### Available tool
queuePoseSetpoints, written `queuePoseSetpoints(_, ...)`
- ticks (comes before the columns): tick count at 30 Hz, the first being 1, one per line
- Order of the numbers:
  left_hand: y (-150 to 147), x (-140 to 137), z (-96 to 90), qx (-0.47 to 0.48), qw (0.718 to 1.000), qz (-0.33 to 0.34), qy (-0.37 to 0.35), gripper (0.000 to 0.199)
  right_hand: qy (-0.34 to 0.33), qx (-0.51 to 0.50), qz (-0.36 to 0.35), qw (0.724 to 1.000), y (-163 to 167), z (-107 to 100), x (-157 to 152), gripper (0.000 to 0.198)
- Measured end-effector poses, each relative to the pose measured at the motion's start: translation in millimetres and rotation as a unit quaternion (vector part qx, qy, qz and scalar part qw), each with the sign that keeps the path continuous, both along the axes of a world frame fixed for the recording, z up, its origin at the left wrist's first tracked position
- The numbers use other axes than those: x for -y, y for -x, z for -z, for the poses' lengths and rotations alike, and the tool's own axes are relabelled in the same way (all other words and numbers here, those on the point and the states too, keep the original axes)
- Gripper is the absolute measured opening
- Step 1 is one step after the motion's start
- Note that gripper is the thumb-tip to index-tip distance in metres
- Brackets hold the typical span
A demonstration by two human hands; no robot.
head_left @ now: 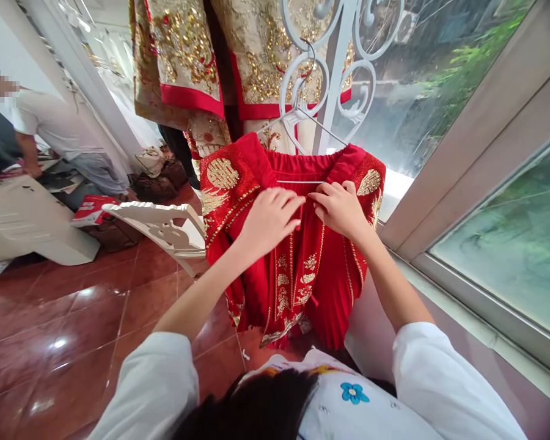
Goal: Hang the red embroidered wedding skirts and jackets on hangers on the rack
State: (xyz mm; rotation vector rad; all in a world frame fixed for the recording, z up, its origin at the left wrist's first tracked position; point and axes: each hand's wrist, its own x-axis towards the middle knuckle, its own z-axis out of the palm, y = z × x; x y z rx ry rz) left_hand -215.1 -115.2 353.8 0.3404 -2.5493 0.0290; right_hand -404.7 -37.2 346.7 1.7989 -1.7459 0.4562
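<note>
A red jacket with gold embroidery and beaded trim hangs in front of me on a thin metal hanger. The hanger's hook catches on a white scrolled metal stand. My left hand is closed over the left front edge of the jacket, just below the neckline. Across the opening, my right hand pinches the other front edge, its fingertips close to those of the left. Gathered red cloth shows behind the neckline. What lies under the fingers is partly hidden.
Cream-and-gold sequined garments hang behind the stand. A white chair stands to the left on the red tiled floor. Farther left, a person bends near a red-and-white box. A framed window runs along the right.
</note>
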Motion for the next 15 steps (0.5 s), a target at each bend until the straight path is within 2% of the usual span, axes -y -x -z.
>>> queuePoseSetpoints(1,5.8,6.6,-3.3,-0.007,0.999,-0.014,0.039,0.036,-0.009,-0.006,0.005,1.0,2.5,2.4,-3.2,0.029)
queuePoseSetpoints(3,11.2,16.8,-1.1,0.012,0.997,-0.009,0.069,0.031,-0.021,0.003,-0.013,1.0,6.1,5.6,-11.1,0.025)
queuePoseSetpoints(7,-3.8,20.6,12.3,0.03,0.995,0.037,0.087,0.012,-0.008,0.094,-0.159,0.983,2.0,6.5,-33.7,0.023)
queuePoseSetpoints(10,-25.7,15.9,27.5,0.065,0.984,0.08,0.145,0.013,-0.077,0.116,-0.24,0.961,-13.2,14.7,-51.0,0.033)
queuePoseSetpoints(12,-39.7,13.1,46.0,0.111,0.971,0.122,0.172,0.016,-0.162,0.079,-0.209,0.961,-26.0,30.0,-60.6,0.035)
queuePoseSetpoints(15,-55.9,8.2,77.6,0.208,0.945,0.192,0.167,0.021,-0.298,0.052,-0.106,0.947,-40.6,64.3,-70.1,0.034)
